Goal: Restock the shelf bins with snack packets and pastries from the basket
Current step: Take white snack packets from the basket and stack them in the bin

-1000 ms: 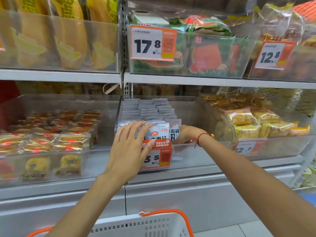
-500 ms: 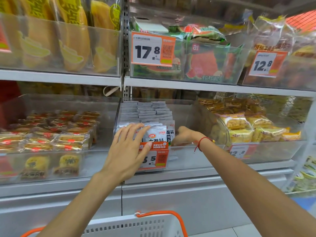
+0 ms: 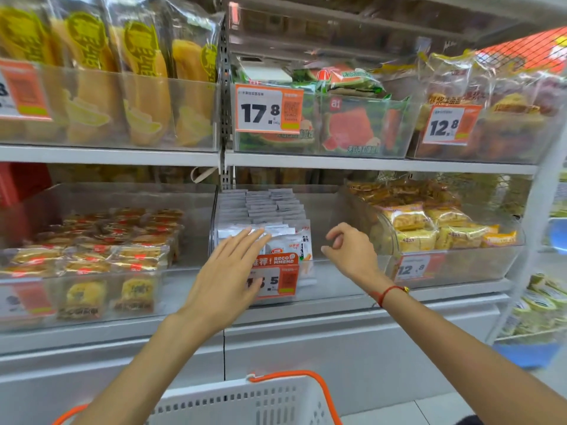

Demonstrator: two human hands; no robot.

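Note:
A clear middle bin [image 3: 331, 271] on the lower shelf holds rows of white snack packets [image 3: 270, 207] standing upright. My left hand [image 3: 227, 271] lies flat with straight fingers against the front packets and the bin's orange price tag [image 3: 276, 277]. Just right of the packets, my right hand [image 3: 349, 250] hovers at the bin's front with fingers loosely curled and nothing in it. The white basket [image 3: 245, 403] with orange handles sits at the bottom of the view; its inside is hidden.
A left bin [image 3: 92, 265] holds wrapped pastries. A right bin [image 3: 445, 234] holds yellow cake packets. The upper shelf carries yellow bread bags [image 3: 138, 87], watermelon-print packs [image 3: 349, 124] and a bin of bagged pastries [image 3: 497, 118]. A wire rack [image 3: 540, 302] stands at the right.
My right hand has drawn back out of the middle bin and to the right, letting go of the packets. My left hand stays pressed on the front packets.

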